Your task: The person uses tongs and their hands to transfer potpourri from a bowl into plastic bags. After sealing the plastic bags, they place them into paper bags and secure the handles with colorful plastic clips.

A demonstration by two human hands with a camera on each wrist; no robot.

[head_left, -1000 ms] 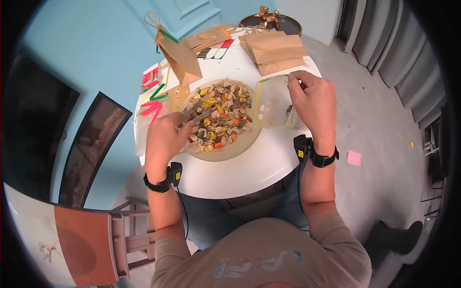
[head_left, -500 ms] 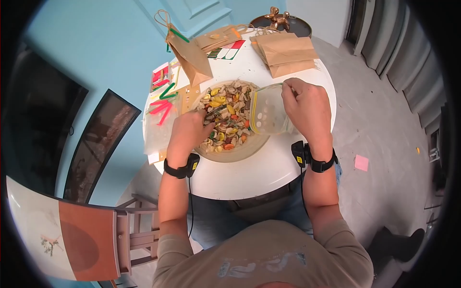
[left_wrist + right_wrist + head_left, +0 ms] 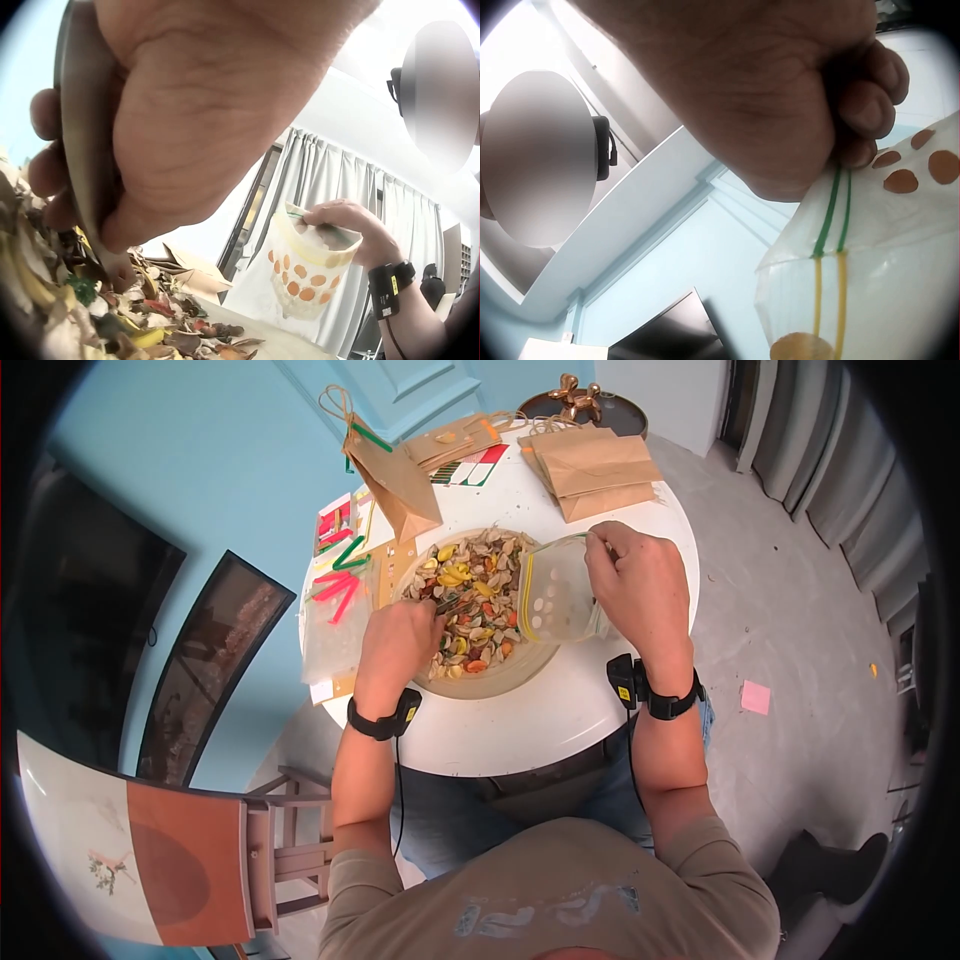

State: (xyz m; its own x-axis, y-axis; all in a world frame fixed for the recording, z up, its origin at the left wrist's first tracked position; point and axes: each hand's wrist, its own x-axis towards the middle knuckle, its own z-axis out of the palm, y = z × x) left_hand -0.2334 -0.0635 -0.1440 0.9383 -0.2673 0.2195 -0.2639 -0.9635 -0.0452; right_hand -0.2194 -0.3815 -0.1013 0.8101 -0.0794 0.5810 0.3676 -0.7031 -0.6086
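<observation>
My left hand (image 3: 393,650) is over the left side of a wide pale bowl (image 3: 505,682), gripping metal tongs (image 3: 84,142). Their tips go down into the dried petals and pods, a potpourri mix (image 3: 487,592) of beige, yellow, orange and green pieces, and are mostly hidden there. To the right, my right hand (image 3: 645,585) pinches the rim of a clear zip bag (image 3: 562,600) between thumb and fingers. The bag has round spots and a yellow-and-green seal strip (image 3: 830,210). It is tilted beside the bowl, its mouth edge overlapping the bowl's right rim in the head view.
Brown paper bags (image 3: 595,470) lie at the back right of the white round table (image 3: 480,735), and another bag (image 3: 395,480) stands at the back left. Green and pink strips (image 3: 340,585) lie on the left over a clear packet (image 3: 335,640).
My left hand has moved right and deeper over the bowl, lowering the tongs into the potpourri. The zip bag has come left to the bowl's edge, still pinched in my right hand.
</observation>
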